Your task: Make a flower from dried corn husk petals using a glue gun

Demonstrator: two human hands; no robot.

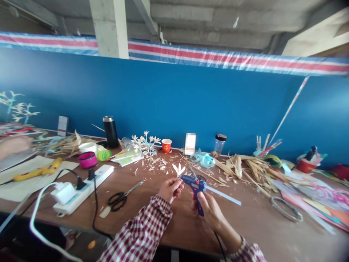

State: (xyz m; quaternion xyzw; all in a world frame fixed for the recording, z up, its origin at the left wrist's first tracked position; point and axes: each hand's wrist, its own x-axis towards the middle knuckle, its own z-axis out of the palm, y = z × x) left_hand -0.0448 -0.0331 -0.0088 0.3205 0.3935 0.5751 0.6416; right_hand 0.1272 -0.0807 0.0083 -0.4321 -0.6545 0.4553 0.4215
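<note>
Between the thumb and fingers of my left hand [171, 188] is a pale flower [179, 169] with pointed petals, apparently made of dried husk. My right hand [208, 209] is wrapped round the handle of a blue glue gun [194, 183], whose small red light is on. The gun's nozzle points left and meets the base of the flower; whether they touch I cannot tell. A long translucent glue stick [225, 196] juts from the gun's back end. Black-handled scissors [120, 200] lie on the table left of my hands.
A white power strip [81, 193] with plugs and cables lies left, near a yellow glue gun [39, 171]. Behind are finished flowers [145, 142], a red paper cup [166, 146], a black flask [110, 133] and a jar [219, 145]. Dried husks [251, 169] spread right. Another person's hand [15, 146] is far left.
</note>
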